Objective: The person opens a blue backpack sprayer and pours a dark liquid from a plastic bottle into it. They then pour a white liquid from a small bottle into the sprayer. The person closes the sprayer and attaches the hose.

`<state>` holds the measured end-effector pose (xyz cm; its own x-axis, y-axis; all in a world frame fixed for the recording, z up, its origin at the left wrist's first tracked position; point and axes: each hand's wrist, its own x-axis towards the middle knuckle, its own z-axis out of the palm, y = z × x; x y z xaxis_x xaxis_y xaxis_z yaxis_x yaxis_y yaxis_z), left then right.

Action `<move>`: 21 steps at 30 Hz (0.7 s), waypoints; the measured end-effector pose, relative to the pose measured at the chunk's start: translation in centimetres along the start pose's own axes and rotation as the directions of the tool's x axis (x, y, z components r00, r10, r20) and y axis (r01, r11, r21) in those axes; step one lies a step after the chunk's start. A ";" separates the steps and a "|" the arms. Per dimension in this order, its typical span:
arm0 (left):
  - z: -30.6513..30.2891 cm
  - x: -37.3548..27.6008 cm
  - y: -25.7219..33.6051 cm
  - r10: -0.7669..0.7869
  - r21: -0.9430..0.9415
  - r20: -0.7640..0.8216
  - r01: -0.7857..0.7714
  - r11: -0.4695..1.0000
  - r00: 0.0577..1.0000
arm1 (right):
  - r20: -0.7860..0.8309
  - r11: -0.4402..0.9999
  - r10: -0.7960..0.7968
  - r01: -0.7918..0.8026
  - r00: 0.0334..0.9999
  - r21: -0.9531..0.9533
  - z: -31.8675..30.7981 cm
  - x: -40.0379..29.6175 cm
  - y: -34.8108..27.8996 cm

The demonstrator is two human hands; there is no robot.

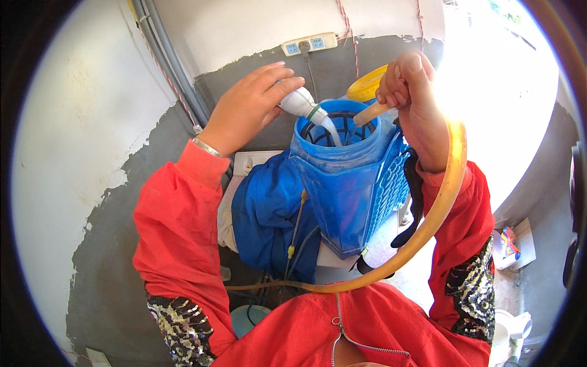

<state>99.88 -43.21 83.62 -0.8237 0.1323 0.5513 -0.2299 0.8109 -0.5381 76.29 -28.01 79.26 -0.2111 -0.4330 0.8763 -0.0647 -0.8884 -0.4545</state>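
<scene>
My left hand (252, 103) grips a white plastic bottle (300, 102) with a green ring at its neck, tilted down over the round mouth of a blue plastic backpack sprayer tank (339, 192). Whitish liquid (331, 130) runs from the bottle into the tank, past a black strainer basket (344, 123) in the mouth. Closed around a yellowish flexible hose (440, 211), my right hand (410, 87) holds its end over the opening's right side. The hose loops down across my front to the left. A yellow screw lid (367, 85) is behind the tank's mouth.
Blue cloth (270, 215) lies left of the tank, with a thin spray lance (296, 225) in front of it. A power strip (309, 44) with a plug is on the wall behind. Black straps (412, 206) hang at the tank's right. A pale green basin (250, 319) stands low, near my left sleeve.
</scene>
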 end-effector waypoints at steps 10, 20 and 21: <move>-0.7 1.0 0.5 0.082 0.171 -0.018 -0.078 0.982 0.996 | 0.000 1.000 -0.020 0.020 1.000 0.019 0.0 0.0 -0.1; -0.7 0.8 0.7 -0.125 -0.187 0.113 0.145 0.972 0.986 | -0.020 0.997 -0.068 0.067 0.997 -0.027 0.6 0.5 -0.3; -0.8 0.6 0.8 -0.190 -0.305 0.183 0.240 0.922 0.965 | -0.020 0.996 -0.089 0.088 0.996 -0.035 0.9 0.8 -0.5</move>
<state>99.56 -42.06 84.05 -0.8458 -0.1309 0.5171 -0.2509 0.9531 -0.1690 77.00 -28.09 80.33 -0.2238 -0.3495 0.9098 -0.1170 -0.9171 -0.3810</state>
